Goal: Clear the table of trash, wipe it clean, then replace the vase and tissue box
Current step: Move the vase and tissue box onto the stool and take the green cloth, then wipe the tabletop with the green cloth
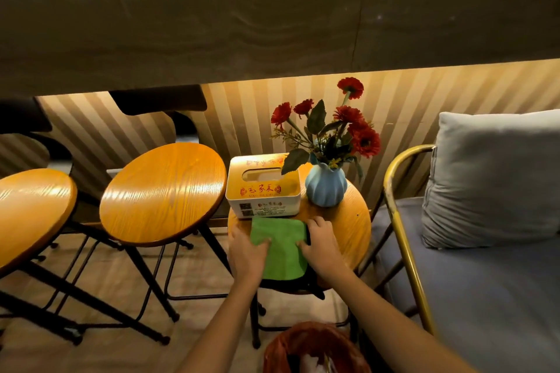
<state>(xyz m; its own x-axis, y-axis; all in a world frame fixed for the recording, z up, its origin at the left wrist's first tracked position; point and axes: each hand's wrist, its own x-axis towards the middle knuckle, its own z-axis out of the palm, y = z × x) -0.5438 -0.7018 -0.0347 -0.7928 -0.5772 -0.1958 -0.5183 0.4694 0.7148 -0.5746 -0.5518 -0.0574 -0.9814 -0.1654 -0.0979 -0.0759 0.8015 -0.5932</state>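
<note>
A small round wooden table [348, 230] carries a white tissue box [263, 191] with red lettering at its back left. A light blue ribbed vase [325, 189] with red flowers stands at its back right. A green cloth [280, 247] lies flat on the near half of the table. My left hand [247, 251] presses on the cloth's left edge, fingers on the fabric. My right hand [321, 244] holds its right edge, where a dark underside shows.
Two round wooden stools [163, 194] stand to the left. A bin with a red bag [315, 348] holding white trash sits below the table, near me. A grey-cushioned chair with a gold frame [403, 221] and a pillow [497, 179] stands on the right. A slatted wall runs behind.
</note>
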